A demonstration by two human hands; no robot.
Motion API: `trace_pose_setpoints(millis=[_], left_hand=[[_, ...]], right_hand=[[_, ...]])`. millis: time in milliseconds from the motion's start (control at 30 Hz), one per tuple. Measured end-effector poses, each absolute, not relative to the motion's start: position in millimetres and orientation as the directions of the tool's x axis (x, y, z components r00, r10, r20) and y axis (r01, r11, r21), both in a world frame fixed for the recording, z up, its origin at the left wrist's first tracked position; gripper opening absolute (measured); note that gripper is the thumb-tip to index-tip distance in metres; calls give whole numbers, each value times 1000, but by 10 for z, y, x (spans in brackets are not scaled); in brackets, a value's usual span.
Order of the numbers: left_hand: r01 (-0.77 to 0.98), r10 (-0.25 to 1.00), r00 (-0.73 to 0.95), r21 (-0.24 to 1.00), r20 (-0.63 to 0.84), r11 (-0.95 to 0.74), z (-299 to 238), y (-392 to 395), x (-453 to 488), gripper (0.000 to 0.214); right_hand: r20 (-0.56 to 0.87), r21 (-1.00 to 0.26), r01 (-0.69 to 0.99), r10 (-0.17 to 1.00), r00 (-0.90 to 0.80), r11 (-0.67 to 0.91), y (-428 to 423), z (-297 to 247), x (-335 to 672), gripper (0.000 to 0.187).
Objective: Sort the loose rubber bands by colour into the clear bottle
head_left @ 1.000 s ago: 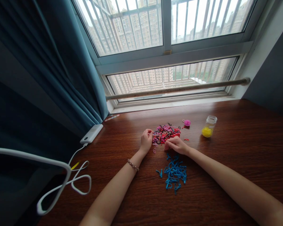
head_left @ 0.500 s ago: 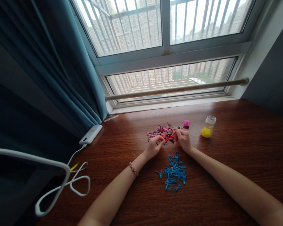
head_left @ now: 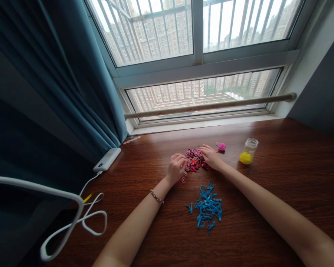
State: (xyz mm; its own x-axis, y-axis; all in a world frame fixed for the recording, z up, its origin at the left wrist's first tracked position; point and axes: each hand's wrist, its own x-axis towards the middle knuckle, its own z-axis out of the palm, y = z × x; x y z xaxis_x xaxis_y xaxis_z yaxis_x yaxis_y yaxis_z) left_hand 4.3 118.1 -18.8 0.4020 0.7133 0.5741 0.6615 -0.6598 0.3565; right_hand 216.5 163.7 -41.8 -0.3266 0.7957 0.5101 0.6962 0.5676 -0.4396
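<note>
Both hands had drawn in around the pink and red heap of loops point(head_left: 195, 162) since half a second before, and the heap sat bunched tighter between them. Behind everything stood the barred window point(head_left: 167, 33), with the blue curtain point(head_left: 72, 85) hanging down its left side to the wooden table point(head_left: 267, 178). A white cable point(head_left: 91, 218) looped across the table's near left corner, running from the white power bank point(head_left: 107, 159) beside the curtain. A separate pile of blue loops point(head_left: 207, 207) lay nearer the person, well clear of both hands. The right hand point(head_left: 211, 156) lay on the far right side of the pink heap, fingers stretched out and gripping nothing visible. The left hand point(head_left: 176, 167) was loosely curled against the heap's near left edge (whether it pinched a loop could not be told), a beaded bracelet point(head_left: 157, 196) on its wrist. To the right stood a small jar point(head_left: 247, 151) with yellow contents, a pink lid point(head_left: 221, 146) lying between it and the right hand.
</note>
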Motion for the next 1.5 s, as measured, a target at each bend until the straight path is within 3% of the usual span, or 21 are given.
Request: trace_pose_setpoints(millis=[200,367,567,800,933,1167,1367,1500], left_hand=[[776,762,268,336,590,-534,-245,1296,-30,21],[809,816,339,297,468,-507,-288,1332,-23,23],[793,839,469,286,277,-538,-331,1329,16,36],[847,891,368,299,266,-439,-375,1361,3,44],[861,904,347,297,249,-413,-369,1367,11,49],[854,898,395,283,192,-436,-355,1382,31,45],[842,907,347,345,240,-414,-362,1388,22,36],[812,902,299,413,312,-412,-361,1411,-2,31]], right_hand=[[330,-373,785,862,-385,494,1814,-526,2056,29],[501,-443,667,783,-369,599,1738,-532,2039,27],[634,-598,528,759,-150,603,1678,-501,2054,20],[605,-672,547,796,17,499,1647,-486,2063,8],[542,-741,511,837,74,435,1658,-501,2055,18],[603,-650,583,798,6,487,1626,-468,2047,15],[632,-594,620,774,-33,512,1609,-457,2051,4],[646,-576,604,759,-78,552,1619,-470,2051,12]])
